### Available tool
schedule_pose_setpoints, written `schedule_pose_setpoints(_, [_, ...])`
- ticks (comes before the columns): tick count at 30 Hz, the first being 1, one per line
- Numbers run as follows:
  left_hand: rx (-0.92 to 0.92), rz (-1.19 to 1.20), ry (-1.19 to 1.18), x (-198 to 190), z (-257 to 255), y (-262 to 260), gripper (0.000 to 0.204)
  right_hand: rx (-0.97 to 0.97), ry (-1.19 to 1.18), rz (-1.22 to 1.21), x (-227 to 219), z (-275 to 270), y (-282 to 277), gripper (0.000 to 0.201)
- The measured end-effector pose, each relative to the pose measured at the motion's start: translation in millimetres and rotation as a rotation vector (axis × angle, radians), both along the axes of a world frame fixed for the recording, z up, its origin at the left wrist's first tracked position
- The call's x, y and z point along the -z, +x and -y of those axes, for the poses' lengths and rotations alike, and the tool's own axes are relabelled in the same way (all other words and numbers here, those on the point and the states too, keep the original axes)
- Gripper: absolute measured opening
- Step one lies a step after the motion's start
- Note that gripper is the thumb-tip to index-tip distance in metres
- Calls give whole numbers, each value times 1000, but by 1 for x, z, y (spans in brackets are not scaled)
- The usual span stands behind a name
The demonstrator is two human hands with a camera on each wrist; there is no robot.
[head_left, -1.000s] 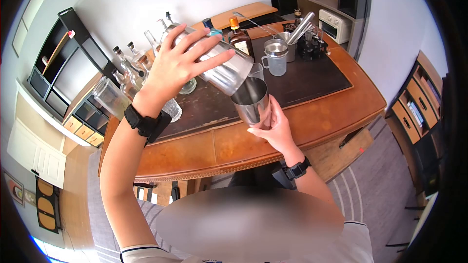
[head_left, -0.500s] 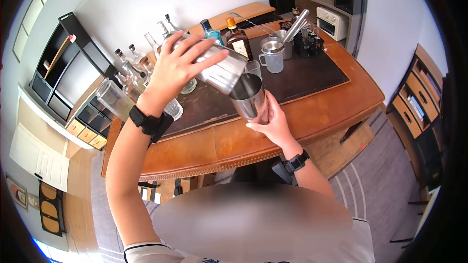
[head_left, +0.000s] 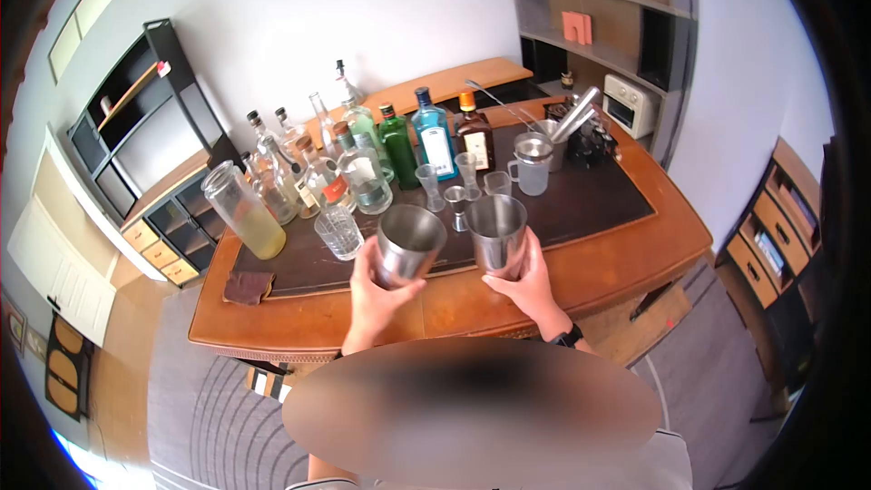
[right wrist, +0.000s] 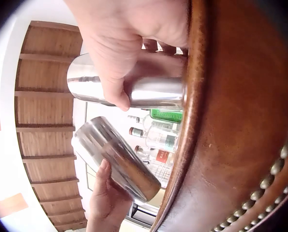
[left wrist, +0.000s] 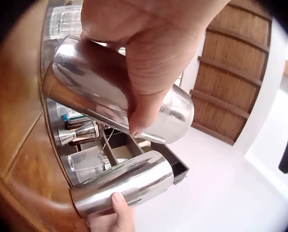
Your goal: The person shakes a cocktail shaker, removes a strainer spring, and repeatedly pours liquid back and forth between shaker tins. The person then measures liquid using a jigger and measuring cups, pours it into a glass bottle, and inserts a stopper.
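My left hand (head_left: 376, 298) grips a metal shaker tin (head_left: 408, 259), its mouth facing up and leaning slightly. To its right, my right hand (head_left: 531, 286) holds a second metal shaker tin (head_left: 497, 240) round its side, mouth up as well. A small gap separates the two tins above the front of the table. Seen from the left wrist, the thumb (left wrist: 146, 113) lies along the first tin. In the right wrist view the right thumb (right wrist: 116, 94) presses on the other tin's wall. A steel jigger (head_left: 457, 204) stands just behind, between the tins.
A cut-glass tumbler (head_left: 339, 234) stands left of the left tin, beside a tall glass (head_left: 254, 222) of yellowish liquid. Several bottles (head_left: 396, 145) line the back. A measuring cup (head_left: 533, 177) and a tool holder (head_left: 555, 154) are at right on the leather-topped table (head_left: 626, 259).
The left hand's tin was tipped over the right hand's tin. It has come down and turned mouth up, now beside the other tin. The head view has shifted, showing more bottles.
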State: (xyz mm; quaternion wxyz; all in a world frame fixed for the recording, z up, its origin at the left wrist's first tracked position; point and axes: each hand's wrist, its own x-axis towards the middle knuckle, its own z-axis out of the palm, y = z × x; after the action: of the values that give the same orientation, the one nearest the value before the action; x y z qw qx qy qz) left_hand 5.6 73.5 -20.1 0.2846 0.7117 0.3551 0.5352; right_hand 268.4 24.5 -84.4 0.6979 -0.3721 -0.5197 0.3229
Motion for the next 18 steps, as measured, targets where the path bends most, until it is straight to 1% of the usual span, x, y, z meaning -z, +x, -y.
schedule_pose_setpoints(1, [28,70,-67,4,5,3,99,-18,-3,20,-1,-1,1,108])
schedule_pose_setpoints(3, [4,100,-46,6,10,8,98,-66,-78,-123,-16,2,2,105])
schedule_pose_setpoints(4, [16,128,-61,10,9,10,98,-74,-63,-140,-19,1,3,104])
schedule_pose_setpoints(7, [67,155,-78,13,3,11,97,-116,-132,-114,-48,1,12,102])
schedule_pose_setpoints(8, [69,172,-72,14,1,13,96,-106,-29,-11,-54,-4,18,102])
schedule_pose_setpoints(11, [49,191,-91,11,-2,13,96,-74,-30,172,-100,-13,30,103])
schedule_pose_setpoints(12, [37,177,-100,11,-4,14,96,-33,44,242,-109,-19,35,100])
schedule_pose_setpoints(13, [37,187,-106,12,-5,14,96,-33,37,252,-124,-21,37,100])
schedule_pose_setpoints(15, [64,199,-95,14,-9,13,97,135,140,796,-163,-20,36,96])
schedule_pose_setpoints(16, [59,203,-103,16,-9,12,97,147,142,855,-177,-22,31,91])
schedule_pose_setpoints(18, [57,213,-99,18,-11,14,97,118,121,964,-190,-30,28,91])
